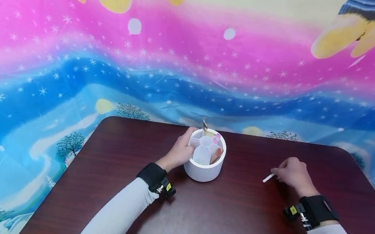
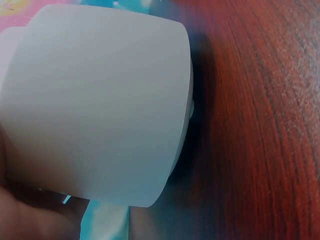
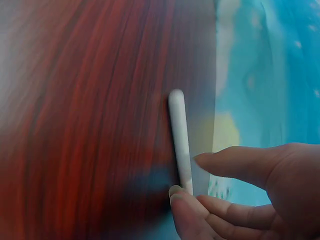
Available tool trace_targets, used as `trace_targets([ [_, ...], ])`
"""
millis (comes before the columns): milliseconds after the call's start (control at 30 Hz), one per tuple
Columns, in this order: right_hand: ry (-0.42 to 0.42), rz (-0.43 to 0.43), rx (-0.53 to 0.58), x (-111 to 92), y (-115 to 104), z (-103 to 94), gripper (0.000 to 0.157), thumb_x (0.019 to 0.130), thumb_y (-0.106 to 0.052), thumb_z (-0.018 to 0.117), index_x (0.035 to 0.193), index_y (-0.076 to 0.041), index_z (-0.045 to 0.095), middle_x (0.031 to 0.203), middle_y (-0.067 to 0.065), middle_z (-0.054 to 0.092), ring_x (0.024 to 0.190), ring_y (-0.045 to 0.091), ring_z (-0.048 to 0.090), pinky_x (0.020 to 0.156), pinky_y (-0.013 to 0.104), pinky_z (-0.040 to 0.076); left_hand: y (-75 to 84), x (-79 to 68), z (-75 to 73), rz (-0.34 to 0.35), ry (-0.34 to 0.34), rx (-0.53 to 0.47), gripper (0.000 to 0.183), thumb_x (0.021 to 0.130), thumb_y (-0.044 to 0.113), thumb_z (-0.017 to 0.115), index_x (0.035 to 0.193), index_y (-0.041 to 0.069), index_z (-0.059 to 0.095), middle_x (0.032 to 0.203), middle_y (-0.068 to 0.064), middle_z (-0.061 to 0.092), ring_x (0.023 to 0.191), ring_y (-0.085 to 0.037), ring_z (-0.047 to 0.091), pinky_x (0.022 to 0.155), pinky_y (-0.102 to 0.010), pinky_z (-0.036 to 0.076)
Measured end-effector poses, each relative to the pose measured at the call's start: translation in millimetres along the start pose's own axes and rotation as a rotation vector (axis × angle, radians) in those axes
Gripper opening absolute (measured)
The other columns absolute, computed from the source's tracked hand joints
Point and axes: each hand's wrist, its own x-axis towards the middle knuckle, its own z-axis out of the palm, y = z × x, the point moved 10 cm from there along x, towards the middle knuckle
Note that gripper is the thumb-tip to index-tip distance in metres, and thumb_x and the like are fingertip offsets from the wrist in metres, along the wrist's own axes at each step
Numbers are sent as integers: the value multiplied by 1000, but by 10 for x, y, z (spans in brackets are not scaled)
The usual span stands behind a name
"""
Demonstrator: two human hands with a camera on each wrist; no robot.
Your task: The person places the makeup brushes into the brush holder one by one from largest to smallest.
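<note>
In the head view a white round divided organizer [image 1: 202, 172] is near the far side of the table, its top facing up. My left hand [image 1: 179, 150] grips its left side, thumb at the rim. Its smooth outer wall [image 2: 100, 100] fills much of the left wrist view, which shows only part of that hand. Farther right, a slim white pen-like stick [image 3: 179, 130] with a rounded end lies on the wood. My right hand [image 1: 293, 174] is at its near end; in the right wrist view the fingertips [image 3: 181, 204] overlap that end, while the thumb is slightly apart from it.
Inside the organizer are a gold pointed item [image 1: 205, 126], a pink item [image 1: 217, 138] and a brownish-orange item [image 1: 216, 156]. The dark red-brown table [image 1: 222, 227] has rounded far corners. Behind it hangs a colourful snow-scene cloth [image 1: 194, 69].
</note>
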Motion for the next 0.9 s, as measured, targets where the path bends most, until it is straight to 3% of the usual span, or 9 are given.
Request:
trace_targets([
  [133,-16,-40,-16,89,-276,149,26,93,-8,66,68,-4,68,66,8,67,63,21,62,59,33,48,-11,4,-4,2,0,4,61,86,-12,44,142,10,45,141,-13,57,126,-29,56,104,-52,45],
  [267,-48,-90,1,129,-566,278,18,93,-5,66,76,-2,73,69,8,68,64,21,63,59,34,49,-10,4,-10,10,2,0,62,85,-12,44,143,10,45,141,-14,57,126,-30,56,104,-52,45],
  [367,-35,-124,21,145,-750,270,12,92,-4,68,82,0,73,74,9,70,67,20,65,60,34,50,-12,-3,-13,11,2,5,62,85,-12,44,144,10,45,141,-14,57,127,-29,56,105,-51,45],
  [467,21,-175,39,128,-922,150,7,89,-4,70,87,2,71,78,9,71,67,18,66,61,34,51,-8,-11,-4,8,0,9,62,86,-12,44,144,10,44,142,-14,56,127,-29,55,105,-51,45],
  [600,101,-249,61,29,-1202,-94,13,86,-6,72,94,4,72,81,9,74,66,16,69,65,35,54,5,-15,-4,10,6,9,62,86,-11,44,144,10,44,142,-14,56,127,-29,55,106,-51,44],
  [767,142,-314,90,-169,-1584,-369,17,89,-9,73,101,3,74,87,10,74,74,18,70,73,37,55,13,-8,-8,16,15,18,61,86,-11,44,143,10,45,142,-13,56,128,-28,54,107,-50,43],
  [900,167,-361,120,-328,-1854,-493,17,90,-10,73,103,0,75,90,9,75,82,21,71,73,32,56,23,-19,-3,20,24,16,59,87,-12,43,142,10,46,142,-13,57,129,-28,54,108,-51,43],
])
